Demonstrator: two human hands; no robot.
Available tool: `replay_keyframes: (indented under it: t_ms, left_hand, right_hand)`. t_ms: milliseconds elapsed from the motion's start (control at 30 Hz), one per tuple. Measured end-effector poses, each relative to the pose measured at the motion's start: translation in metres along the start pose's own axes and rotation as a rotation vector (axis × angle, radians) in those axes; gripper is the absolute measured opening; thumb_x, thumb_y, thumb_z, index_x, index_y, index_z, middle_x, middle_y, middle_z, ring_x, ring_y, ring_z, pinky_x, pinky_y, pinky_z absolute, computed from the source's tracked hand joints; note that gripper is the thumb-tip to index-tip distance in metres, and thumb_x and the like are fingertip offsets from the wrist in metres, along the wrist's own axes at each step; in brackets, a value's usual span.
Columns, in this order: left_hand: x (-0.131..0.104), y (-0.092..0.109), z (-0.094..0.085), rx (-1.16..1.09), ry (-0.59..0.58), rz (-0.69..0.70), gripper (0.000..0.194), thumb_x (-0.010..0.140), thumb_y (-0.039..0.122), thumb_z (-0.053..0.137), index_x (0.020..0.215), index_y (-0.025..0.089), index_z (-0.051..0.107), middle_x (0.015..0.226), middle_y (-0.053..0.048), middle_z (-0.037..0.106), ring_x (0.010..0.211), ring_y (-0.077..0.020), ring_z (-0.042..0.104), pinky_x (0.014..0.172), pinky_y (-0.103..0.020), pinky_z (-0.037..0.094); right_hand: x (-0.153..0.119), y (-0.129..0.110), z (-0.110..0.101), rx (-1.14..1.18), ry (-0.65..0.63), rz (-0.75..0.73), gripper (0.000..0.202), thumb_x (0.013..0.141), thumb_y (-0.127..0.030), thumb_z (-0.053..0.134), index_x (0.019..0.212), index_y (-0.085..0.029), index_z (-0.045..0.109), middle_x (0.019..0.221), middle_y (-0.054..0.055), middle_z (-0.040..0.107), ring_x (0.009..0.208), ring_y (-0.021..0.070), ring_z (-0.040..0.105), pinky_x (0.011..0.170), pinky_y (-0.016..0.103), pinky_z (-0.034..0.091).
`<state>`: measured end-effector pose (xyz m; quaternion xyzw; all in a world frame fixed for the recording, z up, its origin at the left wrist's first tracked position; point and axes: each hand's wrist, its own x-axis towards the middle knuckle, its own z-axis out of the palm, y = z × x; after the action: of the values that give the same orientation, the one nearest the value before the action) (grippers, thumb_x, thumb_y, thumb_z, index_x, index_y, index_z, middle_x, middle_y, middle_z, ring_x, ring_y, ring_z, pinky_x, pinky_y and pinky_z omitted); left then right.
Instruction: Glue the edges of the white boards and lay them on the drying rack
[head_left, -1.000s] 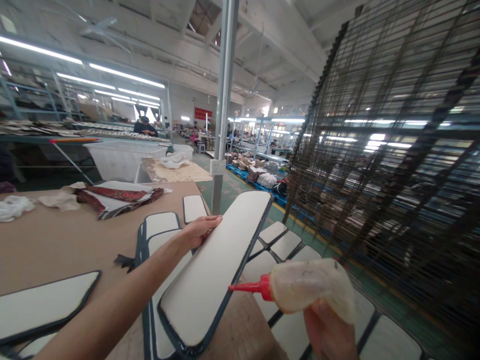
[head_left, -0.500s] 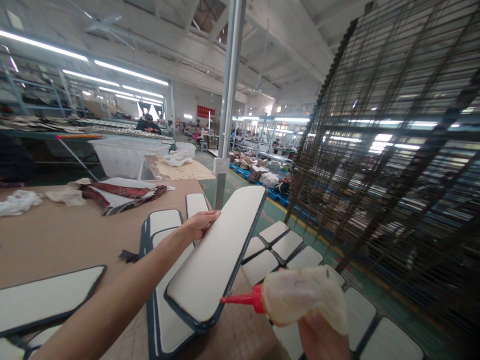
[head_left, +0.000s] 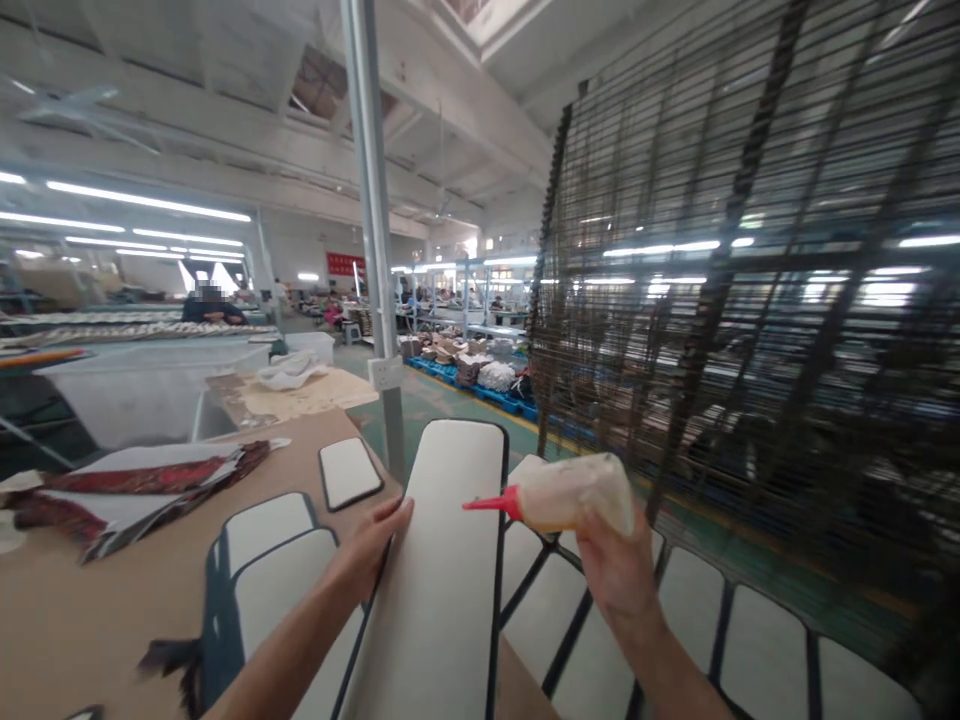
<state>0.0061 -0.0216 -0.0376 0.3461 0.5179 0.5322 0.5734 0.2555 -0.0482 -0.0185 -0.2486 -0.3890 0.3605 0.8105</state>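
Observation:
A long white panel with a dark rim (head_left: 442,560) stands tilted at the centre, its rounded end pointing away. My left hand (head_left: 379,545) grips its left edge, fingers closed. My right hand (head_left: 616,560) is wrapped round a translucent squeeze bottle (head_left: 570,492) with yellowish liquid inside. The bottle lies sideways, and its red nozzle (head_left: 487,503) points left over the panel's right part; whether the tip touches is unclear. More dark-rimmed white panels (head_left: 277,590) overlap on the brown table to the left, and a small one (head_left: 350,473) lies beyond my left hand.
Patterned red and white fabric (head_left: 150,485) lies on the brown table (head_left: 67,610). Further white panels (head_left: 690,600) are spread at the lower right. A metal post (head_left: 371,200) rises ahead, a tall wire rack (head_left: 675,250) stands right, and a person (head_left: 214,305) sits far left.
The view has turned right. The held panel has swung more upright and closer, and the bottle has moved up, its nozzle now over the panel's face instead of near its lower right edge.

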Motion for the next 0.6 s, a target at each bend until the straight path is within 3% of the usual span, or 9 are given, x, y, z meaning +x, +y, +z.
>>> replay_keyframes:
  t_ms: [167, 333, 467, 600]
  left_hand:
    - [-0.012, 0.001, 0.011, -0.009, -0.209, -0.021, 0.038, 0.068, 0.029, 0.079, 0.102, 0.015, 0.069, 0.081, -0.007, 0.077, 0.073, -0.0227, 0.072, 0.059, -0.025, 0.056]
    - [-0.020, 0.004, 0.015, 0.023, -0.356, -0.004, 0.053, 0.058, 0.025, 0.086, 0.108, 0.019, 0.068, 0.094, -0.006, 0.077, 0.091, -0.0257, 0.071, 0.067, -0.025, 0.057]
    - [-0.020, 0.004, 0.021, 0.029, -0.328, -0.032, 0.068, 0.056, 0.022, 0.086, 0.120, 0.019, 0.062, 0.096, -0.007, 0.077, 0.092, -0.0285, 0.071, 0.064, -0.028, 0.057]
    - [-0.015, 0.007, 0.023, 0.011, -0.228, -0.052, 0.080, 0.056, 0.015, 0.085, 0.129, 0.015, 0.052, 0.094, -0.009, 0.077, 0.089, -0.0271, 0.072, 0.065, -0.027, 0.058]
  right_hand:
    - [0.013, 0.007, -0.024, -0.083, 0.002, -0.064, 0.047, 0.058, -0.034, 0.086, 0.099, -0.021, 0.068, 0.088, 0.003, 0.071, 0.080, 0.0226, 0.065, 0.080, 0.037, 0.054]
    - [0.017, -0.001, -0.040, 0.005, -0.025, -0.017, 0.049, 0.060, -0.034, 0.085, 0.104, -0.023, 0.067, 0.089, 0.002, 0.070, 0.087, 0.0225, 0.066, 0.083, 0.035, 0.054]
    - [0.001, -0.003, -0.052, -0.019, -0.003, 0.049, 0.048, 0.060, -0.035, 0.085, 0.103, -0.023, 0.067, 0.089, 0.003, 0.072, 0.081, 0.0227, 0.068, 0.077, 0.033, 0.056]
    - [-0.044, 0.004, -0.068, -0.015, -0.131, 0.137, 0.056, 0.062, -0.040, 0.083, 0.111, -0.022, 0.063, 0.097, 0.009, 0.072, 0.087, 0.0292, 0.069, 0.078, 0.040, 0.056]
